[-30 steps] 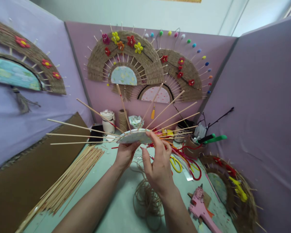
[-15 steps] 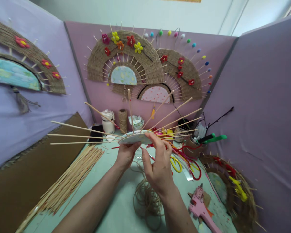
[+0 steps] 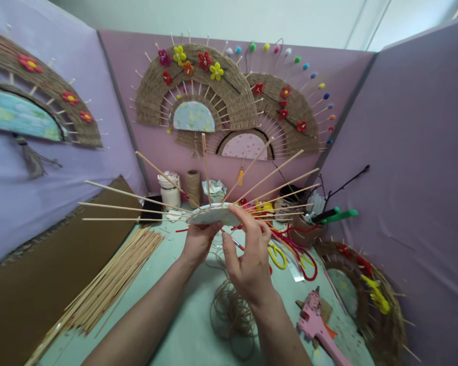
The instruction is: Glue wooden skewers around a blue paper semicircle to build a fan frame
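Observation:
A pale, patterned half-round piece (image 3: 213,216) with thin wooden sticks (image 3: 168,179) fanning out from its curved edge is held up over the table, seen nearly edge-on. My left hand (image 3: 199,243) pinches its lower left part, thumb against the near face; the fingers beneath are partly hidden. At its right end, my right hand (image 3: 249,249) touches the edge with the extended index finger. The right thumb stands apart from the piece, and the other fingers curve loosely by the right-hand sticks. Below the hands lies a loose tangle of brown twine (image 3: 232,310).
A bundle of sticks (image 3: 114,279) lies left beside a cardboard sheet (image 3: 53,274). To the right are a pink glue gun (image 3: 318,325), coloured pipe cleaners (image 3: 309,267) and a woven twine fan (image 3: 366,300). A twine spool (image 3: 193,188) and white jar (image 3: 170,190) stand behind.
The left-hand sticks have risen slightly as the half-round piece tilted a little. Both hands keep nearly the same place and grip.

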Tool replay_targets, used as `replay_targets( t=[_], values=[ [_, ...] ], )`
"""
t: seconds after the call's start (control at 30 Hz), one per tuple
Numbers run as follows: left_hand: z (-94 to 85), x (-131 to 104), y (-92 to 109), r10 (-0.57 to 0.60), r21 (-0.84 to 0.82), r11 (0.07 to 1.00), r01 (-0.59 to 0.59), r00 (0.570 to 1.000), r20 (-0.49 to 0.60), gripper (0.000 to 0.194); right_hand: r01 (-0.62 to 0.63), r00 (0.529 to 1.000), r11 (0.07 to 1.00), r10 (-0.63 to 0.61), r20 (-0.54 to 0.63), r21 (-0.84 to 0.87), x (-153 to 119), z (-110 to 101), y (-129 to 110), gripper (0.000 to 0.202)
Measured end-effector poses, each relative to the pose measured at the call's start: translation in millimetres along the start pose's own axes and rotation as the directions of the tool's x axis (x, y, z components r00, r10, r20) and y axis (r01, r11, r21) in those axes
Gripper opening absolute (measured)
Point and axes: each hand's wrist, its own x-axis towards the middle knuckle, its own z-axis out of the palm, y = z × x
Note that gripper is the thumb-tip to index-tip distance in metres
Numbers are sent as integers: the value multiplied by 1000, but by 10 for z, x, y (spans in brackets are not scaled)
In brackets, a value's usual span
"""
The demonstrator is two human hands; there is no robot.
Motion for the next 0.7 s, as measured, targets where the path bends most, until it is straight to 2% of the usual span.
replay_targets(
  t=[0.17, 0.33, 0.43, 0.53, 0.7],
  values=[
    [17, 19, 123, -30, -108, 994, 23, 997, -66, 40, -91, 975, 988, 114, -190, 124, -13, -26, 29, 47],
    [-13, 69, 241, -55, -197, 980, 34, 993, -103, 42, -195, 947, 967, 229, -226, 162, -14, -12, 90, 28],
    [-20, 91, 286, -68, -258, 966, 36, 991, -118, 42, -224, 952, 957, 255, -168, 184, -13, 12, 110, 15],
    [-13, 98, 317, -76, -302, 953, 34, 989, -129, 39, -290, 948, 939, 308, -78, 183, -17, 55, 136, 12],
    [17, 81, 343, -95, -326, 944, 43, 984, -148, 38, -432, 900, 877, 434, 41, 208, -44, 151, 231, 14]
  ],
)
